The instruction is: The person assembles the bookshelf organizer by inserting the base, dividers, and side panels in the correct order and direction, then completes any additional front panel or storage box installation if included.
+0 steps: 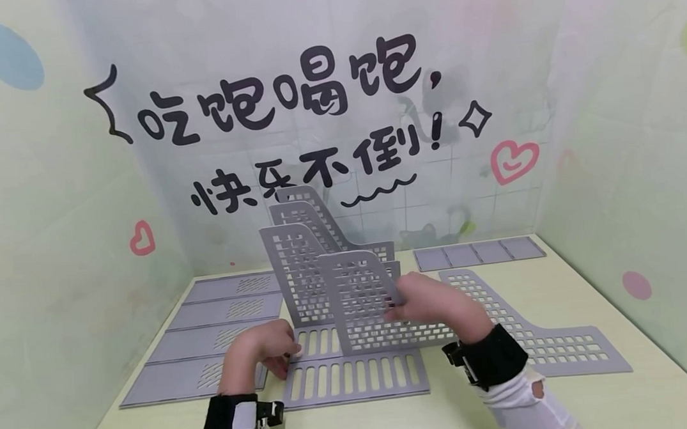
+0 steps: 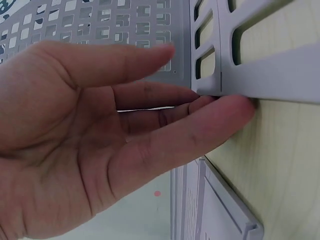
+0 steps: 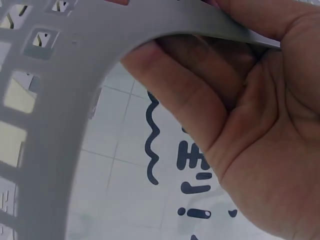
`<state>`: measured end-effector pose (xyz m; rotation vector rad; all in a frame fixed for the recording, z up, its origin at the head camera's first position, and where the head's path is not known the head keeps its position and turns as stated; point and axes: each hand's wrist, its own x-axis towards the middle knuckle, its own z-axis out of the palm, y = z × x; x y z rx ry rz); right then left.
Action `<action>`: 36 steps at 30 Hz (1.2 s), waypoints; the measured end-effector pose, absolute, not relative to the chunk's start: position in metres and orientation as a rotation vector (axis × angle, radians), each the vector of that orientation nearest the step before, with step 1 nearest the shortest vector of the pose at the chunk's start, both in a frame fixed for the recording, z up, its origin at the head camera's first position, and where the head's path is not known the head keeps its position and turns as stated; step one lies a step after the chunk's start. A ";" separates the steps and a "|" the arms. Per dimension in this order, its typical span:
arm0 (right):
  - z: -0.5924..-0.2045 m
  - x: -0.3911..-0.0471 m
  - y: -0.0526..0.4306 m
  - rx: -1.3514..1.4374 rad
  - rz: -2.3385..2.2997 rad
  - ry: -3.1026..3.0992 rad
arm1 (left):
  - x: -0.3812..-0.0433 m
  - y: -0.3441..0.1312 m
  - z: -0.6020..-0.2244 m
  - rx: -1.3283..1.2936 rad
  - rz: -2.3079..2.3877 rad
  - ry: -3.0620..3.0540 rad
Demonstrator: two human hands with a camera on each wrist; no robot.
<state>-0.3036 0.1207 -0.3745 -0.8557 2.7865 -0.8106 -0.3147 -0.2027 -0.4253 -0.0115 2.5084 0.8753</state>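
Grey perforated side panels stand upright in a row on a slotted base (image 1: 359,377), part of a plastic file rack. My right hand (image 1: 436,300) grips the curved edge of the front divider panel (image 1: 353,303); in the right wrist view thumb and fingers lie on opposite sides of that panel (image 3: 55,125). My left hand (image 1: 263,346) is low at the left end of the base. Up close in the left wrist view, its fingers (image 2: 185,130) are nearly straight and touch the base's edge (image 2: 280,77), the thumb held apart. Some left fingertips are hidden beneath the edge.
Flat grey hinged panels (image 1: 210,332) lie to the left on the pale wooden table (image 1: 473,413). A loose perforated side panel (image 1: 562,346) lies flat at the right, partly behind my right wrist. A strip of grey panels (image 1: 480,253) lies at the back right, near the printed curtain.
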 end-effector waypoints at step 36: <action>-0.411 -0.294 0.072 -0.944 -0.437 2.875 | -0.315 -0.214 -0.431 0.099 1.156 2.469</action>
